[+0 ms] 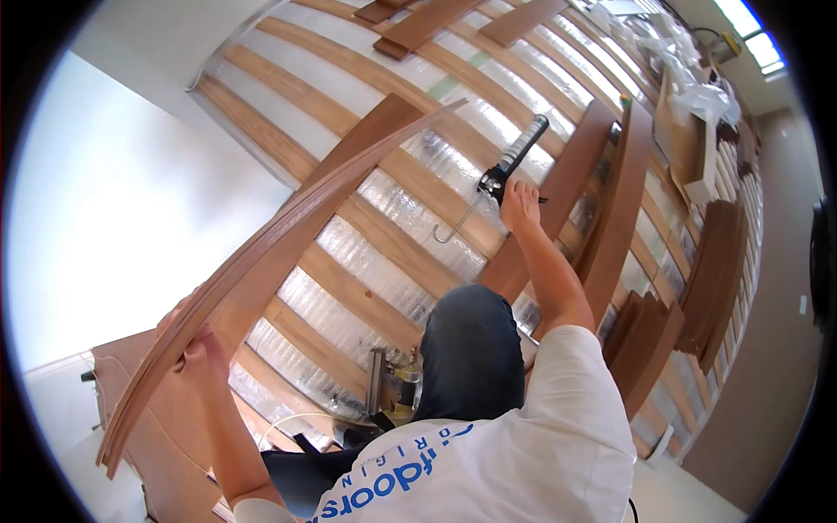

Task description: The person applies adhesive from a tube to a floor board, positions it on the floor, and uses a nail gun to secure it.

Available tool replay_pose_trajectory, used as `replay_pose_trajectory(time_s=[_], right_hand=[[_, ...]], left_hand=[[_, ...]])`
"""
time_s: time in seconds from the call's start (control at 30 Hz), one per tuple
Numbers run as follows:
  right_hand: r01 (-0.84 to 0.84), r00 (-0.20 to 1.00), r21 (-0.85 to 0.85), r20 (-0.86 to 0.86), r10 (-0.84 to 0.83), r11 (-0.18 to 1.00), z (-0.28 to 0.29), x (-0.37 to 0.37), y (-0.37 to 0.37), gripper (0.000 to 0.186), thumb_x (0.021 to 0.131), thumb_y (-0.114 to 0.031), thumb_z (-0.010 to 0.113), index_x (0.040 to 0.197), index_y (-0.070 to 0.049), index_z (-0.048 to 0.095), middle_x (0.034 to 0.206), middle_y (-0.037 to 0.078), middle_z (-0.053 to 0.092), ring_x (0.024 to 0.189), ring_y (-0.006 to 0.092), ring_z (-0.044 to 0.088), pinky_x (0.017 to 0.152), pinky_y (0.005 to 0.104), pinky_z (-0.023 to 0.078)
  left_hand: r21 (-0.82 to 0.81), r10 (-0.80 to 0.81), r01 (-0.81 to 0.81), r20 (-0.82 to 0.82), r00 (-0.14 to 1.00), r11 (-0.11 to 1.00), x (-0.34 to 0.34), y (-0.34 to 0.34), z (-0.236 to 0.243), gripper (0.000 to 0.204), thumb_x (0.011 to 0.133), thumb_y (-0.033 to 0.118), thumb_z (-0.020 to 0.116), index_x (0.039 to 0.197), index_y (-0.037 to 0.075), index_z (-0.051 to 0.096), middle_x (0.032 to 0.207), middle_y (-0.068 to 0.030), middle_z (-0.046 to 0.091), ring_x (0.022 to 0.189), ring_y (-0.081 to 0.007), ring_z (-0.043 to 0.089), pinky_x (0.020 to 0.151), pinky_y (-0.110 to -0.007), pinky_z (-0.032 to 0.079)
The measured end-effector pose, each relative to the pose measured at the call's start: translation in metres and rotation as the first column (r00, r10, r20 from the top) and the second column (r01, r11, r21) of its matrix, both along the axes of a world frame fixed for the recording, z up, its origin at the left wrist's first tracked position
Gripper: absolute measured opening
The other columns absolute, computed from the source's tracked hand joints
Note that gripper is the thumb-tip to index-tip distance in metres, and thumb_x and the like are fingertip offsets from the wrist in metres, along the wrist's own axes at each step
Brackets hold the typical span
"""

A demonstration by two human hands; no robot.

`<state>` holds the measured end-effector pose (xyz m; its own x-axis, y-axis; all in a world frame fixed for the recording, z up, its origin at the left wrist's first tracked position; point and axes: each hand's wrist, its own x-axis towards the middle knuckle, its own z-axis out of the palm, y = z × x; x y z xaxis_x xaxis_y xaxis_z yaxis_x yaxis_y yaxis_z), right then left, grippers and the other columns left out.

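My left hand (196, 344) grips a long brown floorboard (261, 240) near its lower end. The plank is tilted up on its edge and reaches toward the upper middle, above another brown board (349, 170) lying along the wall. Out in front, my right hand (520, 207) is closed round the handle of a black caulking gun (495, 181). A silvery cartridge (523, 144) sits in its frame, and its hooked metal rod (453, 231) sticks out to the near left. What the caulking gun's tip touches cannot be made out.
Wooden battens (397, 231) with silver foil (370, 257) between them cover the floor. Loose planks (623, 200) lie to the right, with stacked boards (719, 270) beyond. A nail gun-like tool (401, 383) stands by my knee. Plastic wrap (680, 65) is heaped at far right.
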<state>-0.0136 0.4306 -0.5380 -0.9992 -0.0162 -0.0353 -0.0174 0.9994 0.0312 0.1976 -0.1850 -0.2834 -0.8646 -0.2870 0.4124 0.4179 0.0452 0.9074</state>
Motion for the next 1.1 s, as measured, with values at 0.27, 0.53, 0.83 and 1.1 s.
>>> replay_pose_trajectory(time_s=[0.27,0.53,0.83,1.1], right_hand=[[-0.043,0.989,-0.736,0.065,0.133,0.676,-0.033,-0.016,-0.171,0.067,0.091,-0.033,0.070,0.140,0.006,0.047,0.143,0.026,0.048,0.134,0.0361,0.049,0.114,0.0470,0.037],[0.594,0.792,-0.132,-0.079,0.606,-0.793,-0.020,-0.145,-0.213,0.057,0.098,-0.049,0.058,0.136,-0.006,0.061,0.138,0.018,0.064,0.128,0.0367,0.058,0.113,0.0548,0.043],[0.595,0.734,-0.561,0.088,0.674,-0.575,0.157,0.002,-0.241,0.071,0.097,-0.045,0.069,0.146,0.003,0.048,0.142,0.017,0.060,0.128,0.0302,0.058,0.107,0.0413,0.046],[0.508,0.797,-0.846,0.388,0.462,-0.166,0.170,0.080,-0.348,0.046,0.102,-0.038,0.065,0.135,-0.007,0.059,0.128,0.007,0.068,0.109,0.0196,0.066,0.087,0.0305,0.056]], left_hand=[[0.001,-0.038,0.038,0.044,0.998,0.999,0.037,0.041,0.037,0.048,0.087,0.031,0.082,0.126,0.008,0.064,0.128,-0.0175,0.069,0.127,-0.0398,0.062,0.112,-0.056,0.044],[0.012,-0.084,0.083,0.141,0.986,0.996,0.060,0.016,0.064,0.043,0.095,0.033,0.075,0.128,0.008,0.063,0.129,-0.0117,0.067,0.126,-0.0301,0.059,0.107,-0.048,0.046],[0.529,-0.003,-0.008,0.021,1.000,0.849,0.290,-0.098,-0.032,0.066,0.099,0.043,0.066,0.151,0.008,0.046,0.142,-0.0117,0.061,0.130,-0.0263,0.060,0.107,-0.040,0.052],[0.866,0.378,-0.455,0.357,0.854,0.210,0.356,-0.160,-0.213,0.049,0.098,0.041,0.070,0.136,0.012,0.061,0.128,-0.0022,0.069,0.115,-0.0162,0.065,0.102,-0.036,0.051]])
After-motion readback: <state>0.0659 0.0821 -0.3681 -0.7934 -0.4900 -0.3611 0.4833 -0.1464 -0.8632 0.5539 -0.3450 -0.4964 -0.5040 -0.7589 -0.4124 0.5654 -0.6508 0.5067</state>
